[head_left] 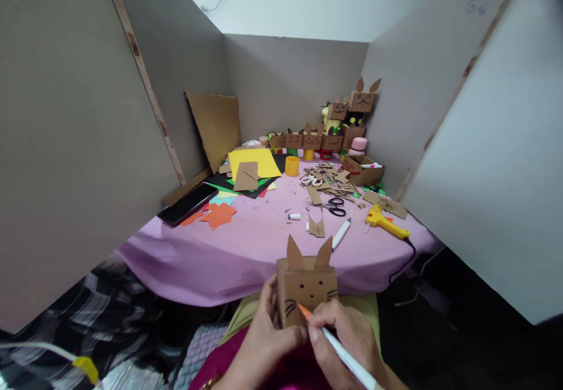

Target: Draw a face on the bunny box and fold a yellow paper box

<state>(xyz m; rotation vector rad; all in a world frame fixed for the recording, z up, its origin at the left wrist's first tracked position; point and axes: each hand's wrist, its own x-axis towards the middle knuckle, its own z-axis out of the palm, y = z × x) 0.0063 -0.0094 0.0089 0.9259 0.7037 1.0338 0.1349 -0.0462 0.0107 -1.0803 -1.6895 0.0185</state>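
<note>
My left hand (pixel 268 334) grips the left side of a small brown cardboard box (pixel 305 287) with two pointed paper ears, drawn eyes and whiskers. It is held over my lap, in front of the table edge. My right hand (pixel 347 334) is pinched round a white marker (pixel 343 353) with an orange tip. That tip touches the box's front face near the whiskers.
A table with a pink cloth (pixel 246 249) carries coloured paper sheets (pixel 253 164), a dark phone (pixel 188 203), scissors (pixel 336 205), a yellow glue gun (pixel 385 221), another white marker (pixel 342 233), cardboard scraps and a row of finished box figures (pixel 323 138). Grey board walls enclose the table.
</note>
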